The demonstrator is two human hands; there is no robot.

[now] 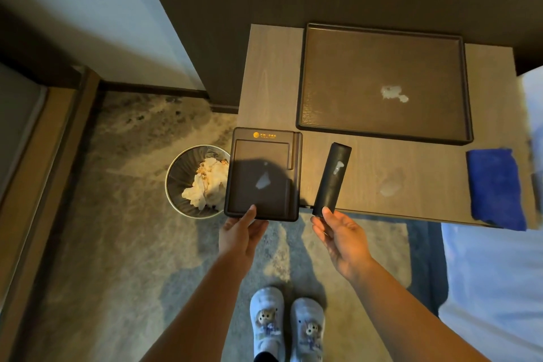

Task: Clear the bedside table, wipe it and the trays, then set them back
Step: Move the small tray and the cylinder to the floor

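Observation:
The wooden bedside table (411,173) carries a large dark rectangular tray (382,85) at its back, with a pale smear in the tray's middle. My left hand (241,232) grips the near edge of a small dark tray (261,173) with a gold logo, held at the table's front left corner, partly over the floor. My right hand (338,232) pinches the near end of a long narrow black holder (332,176), which slants over the table's front edge. A folded blue cloth (496,188) lies at the table's right front. A faint wet patch (392,182) shows on the tabletop.
A round waste bin (197,182) with crumpled paper stands on the carpet, left of the table, just under the small tray's left edge. White bedding (493,288) fills the right side. A dark wall panel (223,38) rises behind the table. My slippered feet (286,323) stand on the carpet.

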